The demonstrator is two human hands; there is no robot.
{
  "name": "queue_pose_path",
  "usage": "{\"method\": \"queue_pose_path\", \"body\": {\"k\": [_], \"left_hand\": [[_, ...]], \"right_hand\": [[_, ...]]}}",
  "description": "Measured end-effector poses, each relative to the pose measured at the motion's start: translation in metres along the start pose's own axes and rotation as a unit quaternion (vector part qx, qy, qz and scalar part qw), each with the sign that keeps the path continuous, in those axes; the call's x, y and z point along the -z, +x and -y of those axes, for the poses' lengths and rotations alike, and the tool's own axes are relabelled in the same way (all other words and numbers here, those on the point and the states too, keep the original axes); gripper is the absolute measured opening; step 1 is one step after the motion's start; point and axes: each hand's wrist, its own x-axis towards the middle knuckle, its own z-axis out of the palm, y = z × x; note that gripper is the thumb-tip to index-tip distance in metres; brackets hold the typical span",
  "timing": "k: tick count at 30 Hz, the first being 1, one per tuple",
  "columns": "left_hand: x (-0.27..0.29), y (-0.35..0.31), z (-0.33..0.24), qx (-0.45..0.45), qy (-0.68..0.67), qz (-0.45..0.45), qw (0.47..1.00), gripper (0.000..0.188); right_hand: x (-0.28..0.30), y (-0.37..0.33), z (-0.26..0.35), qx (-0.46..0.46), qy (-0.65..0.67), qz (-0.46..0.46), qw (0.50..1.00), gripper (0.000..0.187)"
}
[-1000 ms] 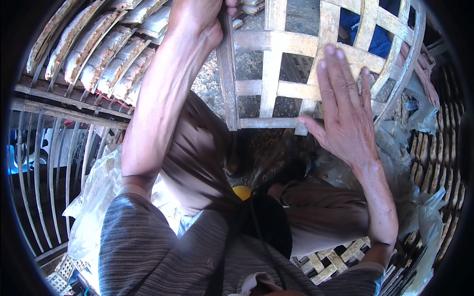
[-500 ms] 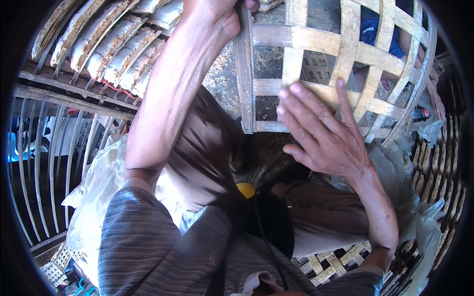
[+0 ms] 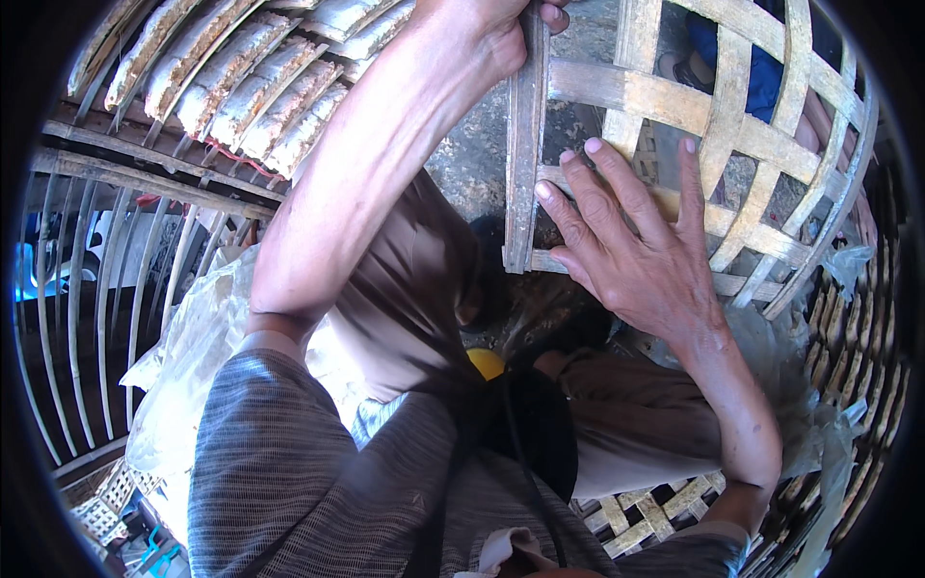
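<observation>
A woven bamboo basket (image 3: 665, 96) with wide, open gaps stands in front of me, with a flat wooden slat (image 3: 525, 154) along its left edge. At the top, my left hand (image 3: 493, 27) is closed round this slat, its fingertips showing on the far side. My right hand (image 3: 636, 241) rests against the lower part of the weave, near the slat. Its fingers are spread and grip nothing. Through the gaps I see grey ground and part of another person in blue clothing (image 3: 766, 77).
On the left, a bamboo rack (image 3: 154, 188) carries rows of whitish, crusty slabs (image 3: 241, 87). Clear plastic sheeting (image 3: 198, 337) hangs beside my left arm. More slatted bamboo (image 3: 848, 337) rises on the right. A yellow round thing (image 3: 486, 363) lies between my legs.
The basket has shifted to the right and slightly down, my left hand moving along with it. My right hand's fingers have spread wider and now lie closer to the slat.
</observation>
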Motion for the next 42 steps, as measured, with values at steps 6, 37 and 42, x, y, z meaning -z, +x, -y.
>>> {"method": "queue_pose_path", "body": {"k": [6,37,42], "left_hand": [[-0.002,-0.003,0.0,0.009,-0.022,-0.001,1.0,0.048],[-0.008,-0.019,-0.011,0.008,0.006,0.004,1.0,0.047],[0.001,-0.007,-0.001,0.016,-0.024,0.021,0.999,0.045]], "right_hand": [[0.008,0.0,0.003,0.0,-0.022,0.01,1.0,0.06],[-0.009,-0.02,0.017,0.086,0.128,-0.041,0.987,0.029],[-0.004,-0.02,0.014,0.117,0.091,-0.021,0.989,0.031]]}}
